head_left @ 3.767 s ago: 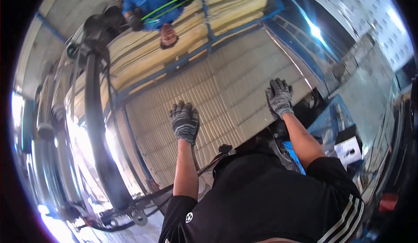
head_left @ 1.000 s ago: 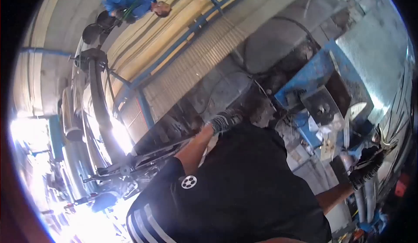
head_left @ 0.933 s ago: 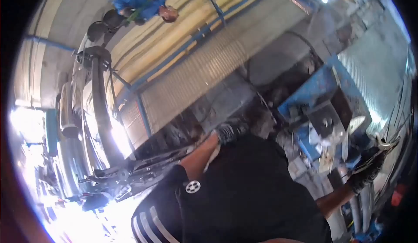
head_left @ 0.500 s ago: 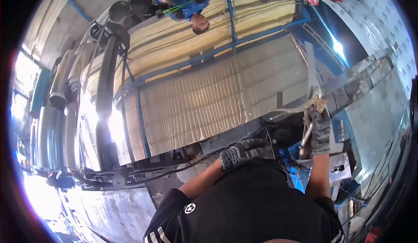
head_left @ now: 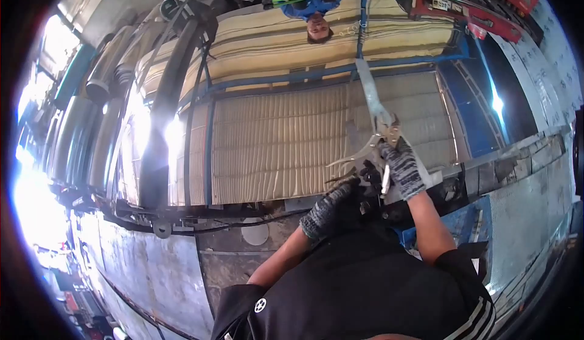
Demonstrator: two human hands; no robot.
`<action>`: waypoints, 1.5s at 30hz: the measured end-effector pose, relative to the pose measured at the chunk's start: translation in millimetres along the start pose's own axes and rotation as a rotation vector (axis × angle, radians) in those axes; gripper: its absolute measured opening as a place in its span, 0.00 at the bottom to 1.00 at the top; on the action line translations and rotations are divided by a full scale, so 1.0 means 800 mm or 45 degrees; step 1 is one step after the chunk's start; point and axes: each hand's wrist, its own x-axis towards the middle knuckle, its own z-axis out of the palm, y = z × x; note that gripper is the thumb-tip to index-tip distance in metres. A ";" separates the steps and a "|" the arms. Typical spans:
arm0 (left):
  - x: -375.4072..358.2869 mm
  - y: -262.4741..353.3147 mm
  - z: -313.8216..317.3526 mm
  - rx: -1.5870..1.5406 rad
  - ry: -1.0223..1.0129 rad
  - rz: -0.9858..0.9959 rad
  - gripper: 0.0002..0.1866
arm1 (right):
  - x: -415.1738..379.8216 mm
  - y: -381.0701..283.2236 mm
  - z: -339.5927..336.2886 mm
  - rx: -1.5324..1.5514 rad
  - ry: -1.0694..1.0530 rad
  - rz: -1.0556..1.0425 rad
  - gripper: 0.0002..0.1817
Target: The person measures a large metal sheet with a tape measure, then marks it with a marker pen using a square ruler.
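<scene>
The clamp (head_left: 389, 127) is already gripped in my right fingers (head_left: 394, 153), metal strip (head_left: 370, 89) toward eleven o'clock; my left fingers' (head_left: 343, 191) hold, I can't tell.

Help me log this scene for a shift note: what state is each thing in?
Metal tool: gripped in the right hand; open or shut unclear.
Right hand: gloved, closed on the tool.
Left hand: gloved, fingers partly hidden.
Large sheet: laid out flat.
Green strip: stretched across the far side.
</scene>
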 end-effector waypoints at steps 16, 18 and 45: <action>0.139 -0.059 0.034 0.805 0.061 0.348 0.17 | 0.069 -0.060 -0.002 -0.127 -0.265 -0.046 0.29; 0.142 -0.069 0.027 1.657 -0.030 0.687 0.20 | 0.066 -0.023 0.018 -0.257 -0.251 -0.085 0.27; 0.107 0.015 0.119 -0.241 0.430 0.210 0.31 | 0.102 0.105 -0.224 -0.086 -0.443 -0.263 0.28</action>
